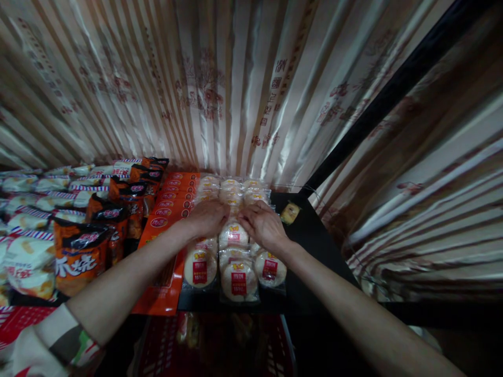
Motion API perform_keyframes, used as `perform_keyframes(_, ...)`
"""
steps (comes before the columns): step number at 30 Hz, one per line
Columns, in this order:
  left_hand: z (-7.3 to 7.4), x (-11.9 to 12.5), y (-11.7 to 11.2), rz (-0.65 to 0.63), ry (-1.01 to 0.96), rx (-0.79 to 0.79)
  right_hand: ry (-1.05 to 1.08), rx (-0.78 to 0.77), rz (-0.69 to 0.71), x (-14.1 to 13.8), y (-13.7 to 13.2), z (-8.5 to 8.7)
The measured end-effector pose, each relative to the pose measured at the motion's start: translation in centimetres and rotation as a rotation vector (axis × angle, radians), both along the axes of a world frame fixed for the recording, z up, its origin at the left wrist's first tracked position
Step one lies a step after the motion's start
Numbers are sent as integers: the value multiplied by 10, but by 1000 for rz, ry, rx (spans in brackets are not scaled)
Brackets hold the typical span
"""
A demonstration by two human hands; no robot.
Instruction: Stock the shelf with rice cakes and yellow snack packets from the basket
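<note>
Three columns of clear packets, each showing a round white cracker-like disc with a red and yellow label, lie overlapping on the black shelf. My left hand [212,217] reaches into the left and middle columns, its fingers curled together at a packet. Opposite it, my right hand [261,222] bends its fingers at the other side of the same middle column. Between and just below my hands is a packet of round white crackers [234,235]; both sets of fingertips touch the packets around its top edge. The fingertips are partly hidden and dim.
Orange flat packs [164,209] lie in a row to the left. Beyond them stand orange-black snack bags [81,256] and white snack bags [29,264]. A small yellow packet [290,213] is on the black shelf [314,241]. Below is a red basket [288,340]; behind hangs a pleated curtain [220,94].
</note>
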State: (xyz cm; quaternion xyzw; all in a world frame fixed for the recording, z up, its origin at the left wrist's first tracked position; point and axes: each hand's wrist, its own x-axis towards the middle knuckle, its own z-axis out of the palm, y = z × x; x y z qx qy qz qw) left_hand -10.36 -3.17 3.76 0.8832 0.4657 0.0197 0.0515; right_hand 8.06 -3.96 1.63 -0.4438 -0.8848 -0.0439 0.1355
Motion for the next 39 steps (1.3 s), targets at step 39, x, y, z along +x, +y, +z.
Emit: perform_keyframes(39,-10,-1,-1,41,-29,42,-163,-106,137,-11,-26,12)
